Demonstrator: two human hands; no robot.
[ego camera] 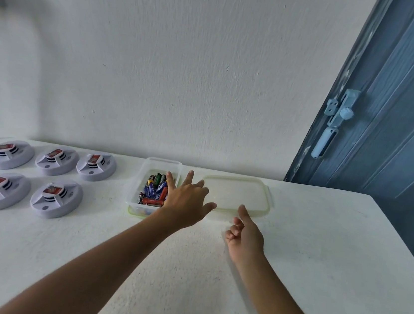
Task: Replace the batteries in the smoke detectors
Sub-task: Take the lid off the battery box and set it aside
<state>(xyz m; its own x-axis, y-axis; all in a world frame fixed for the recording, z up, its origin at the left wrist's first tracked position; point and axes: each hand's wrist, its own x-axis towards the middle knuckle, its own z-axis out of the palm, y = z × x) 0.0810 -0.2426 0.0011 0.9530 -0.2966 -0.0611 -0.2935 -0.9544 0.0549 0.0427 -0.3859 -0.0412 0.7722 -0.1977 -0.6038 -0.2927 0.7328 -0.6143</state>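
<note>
Head view is showing the left hand (185, 198) reaching with fingers spread, holding nothing, over the right edge of the clear plastic box (134, 191) of loose batteries (154, 189) at centre frame. The right hand (244, 233) is hovering near the box's lid (238, 193), forefinger out, other fingers curled, empty. Five smoke detectors (56, 197) are lying at left on the worktop (319, 249). Fetching batteries seems in hand; next, pinching one out cleanly.
</note>
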